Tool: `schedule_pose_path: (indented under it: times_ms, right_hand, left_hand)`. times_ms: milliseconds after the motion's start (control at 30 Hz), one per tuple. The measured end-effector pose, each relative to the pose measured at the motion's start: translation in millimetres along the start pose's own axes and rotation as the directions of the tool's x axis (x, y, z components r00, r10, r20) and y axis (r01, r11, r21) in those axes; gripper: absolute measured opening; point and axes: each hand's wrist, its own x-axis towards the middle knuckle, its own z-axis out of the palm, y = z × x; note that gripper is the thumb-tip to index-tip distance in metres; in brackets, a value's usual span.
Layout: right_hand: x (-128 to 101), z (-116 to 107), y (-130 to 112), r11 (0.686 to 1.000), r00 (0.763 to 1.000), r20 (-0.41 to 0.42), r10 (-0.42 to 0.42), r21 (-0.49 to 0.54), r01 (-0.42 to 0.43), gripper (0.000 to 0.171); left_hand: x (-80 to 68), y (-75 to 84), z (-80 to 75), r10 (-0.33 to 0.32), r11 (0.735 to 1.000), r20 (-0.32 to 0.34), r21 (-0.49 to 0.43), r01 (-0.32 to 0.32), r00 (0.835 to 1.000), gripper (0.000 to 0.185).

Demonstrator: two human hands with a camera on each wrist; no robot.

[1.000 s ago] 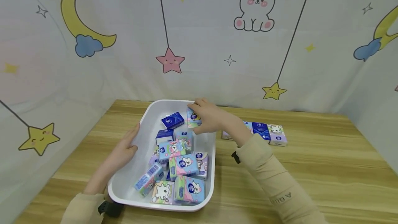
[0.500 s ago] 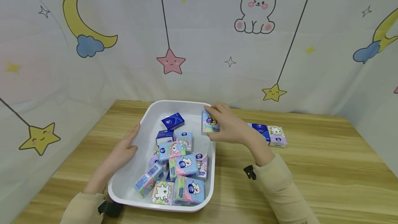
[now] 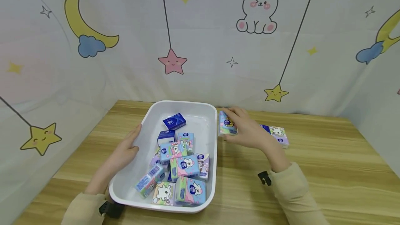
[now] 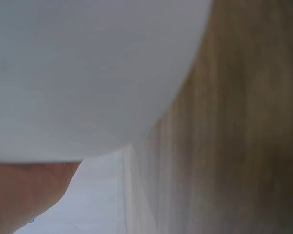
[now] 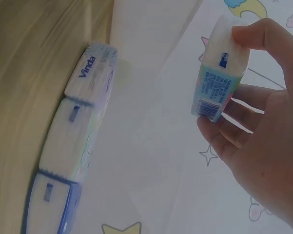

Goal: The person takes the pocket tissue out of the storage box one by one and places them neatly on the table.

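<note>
We see the right hand pinching a pastel tissue pack between thumb and fingers, holding it upright above the wooden table, just outside the right rim of the white tub near its far right corner. From the right wrist we read a barcode and small print on the pack's end. Beside the hand a row of packs lies on the table; one reads "Vinda". Our left hand rests with relaxed fingers against the tub's left rim. More packs fill the tub's near end
</note>
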Motion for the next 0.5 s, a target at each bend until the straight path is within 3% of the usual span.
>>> schedule_pose_path:
  times_ms: [500]
  right_hand:
    - [-29, -18, 39, 0.996, 0.996, 0.013, 0.089, 0.006, -0.089, 0.085]
  left_hand:
    - [-1.2, 3.3, -1.0, 0.002, 1.0, 0.0, 0.011, -0.002, 1.0, 0.074]
